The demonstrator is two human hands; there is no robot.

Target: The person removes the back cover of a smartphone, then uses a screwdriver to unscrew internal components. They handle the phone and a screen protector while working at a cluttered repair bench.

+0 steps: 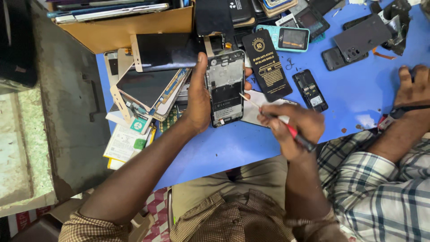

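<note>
Box: a cardboard box sits at the upper left edge of the blue tabletop, with flat devices lying in it.
Screens: a stack of phone screens and thin panels lies on the tabletop's left end, just left of the left hand.
Left hand: the left hand is closed around an opened phone, thumb on its left edge, fingertips showing at its right edge.
Phone: held upright above the tabletop, back cover off, inner frame and boards facing the camera.
Sleeve: a black glass-shield packet lies just right of the phone, tilted.
Screwdriver: a red-and-black screwdriver is gripped in the right hand, its thin shaft pointing up-left, its tip at the phone's right edge.
Right hand: the right hand is closed on the screwdriver, just below and right of the phone.
Small phones: a teal keypad phone lies beyond the packet; an open black handset lies right of it.
Far right: dark phone backs lie on the tabletop; another person's hand, in a plaid sleeve, rests flat on the tabletop's right edge.
</note>
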